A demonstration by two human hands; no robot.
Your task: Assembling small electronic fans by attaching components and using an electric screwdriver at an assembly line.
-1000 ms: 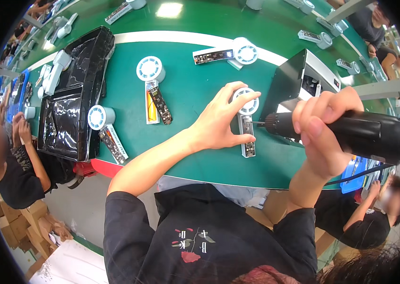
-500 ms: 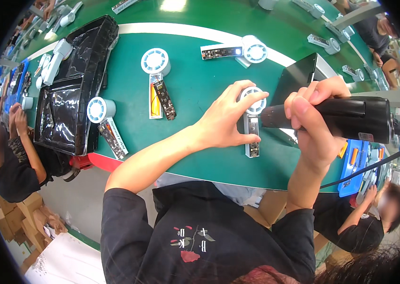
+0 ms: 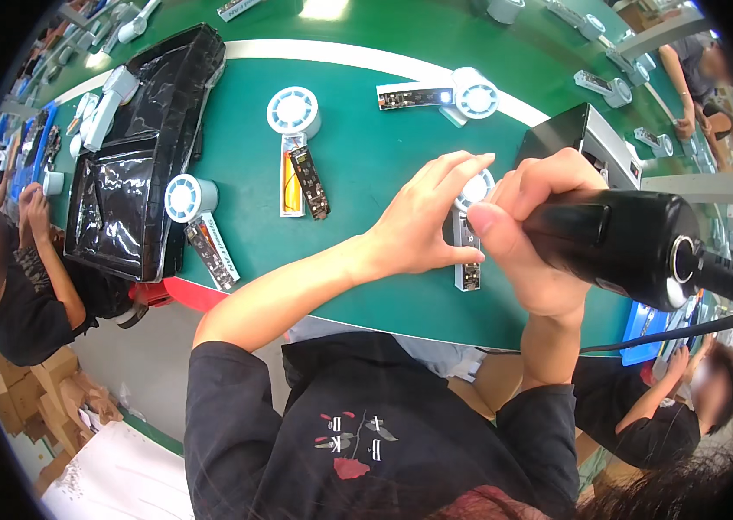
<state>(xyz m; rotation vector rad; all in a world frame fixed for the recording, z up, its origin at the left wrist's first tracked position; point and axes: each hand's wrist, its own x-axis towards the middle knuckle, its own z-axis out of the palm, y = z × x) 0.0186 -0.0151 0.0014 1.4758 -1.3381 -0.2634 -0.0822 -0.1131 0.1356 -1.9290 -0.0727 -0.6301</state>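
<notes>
My right hand (image 3: 540, 256) is wrapped around a black corded power tool that looks like an electric screwdriver (image 3: 618, 243). Its front end is hidden behind my fingers, so I cannot tell whether it touches anything. Under my left hand (image 3: 414, 217) lies a white handheld fan (image 3: 470, 276), its round head away from me and a circuit board showing in its opened handle. My left fingers curve around the head, with the thumb against the handle. Another opened fan (image 3: 293, 117) lies to the left, its board swung out beside an orange-yellow part.
A fan with a lit board (image 3: 418, 98) lies farther back; another (image 3: 187, 201) lies left. A black plastic-wrapped tray (image 3: 119, 186) stands at left, a black box (image 3: 557, 139) at right. The tool's cable (image 3: 670, 334) crosses the right edge. Co-workers sit on both sides.
My right hand has moved slightly left and turned, so the screwdriver's rear end now faces more toward me. My left hand stays around the fan. The whole view has shifted a little.
</notes>
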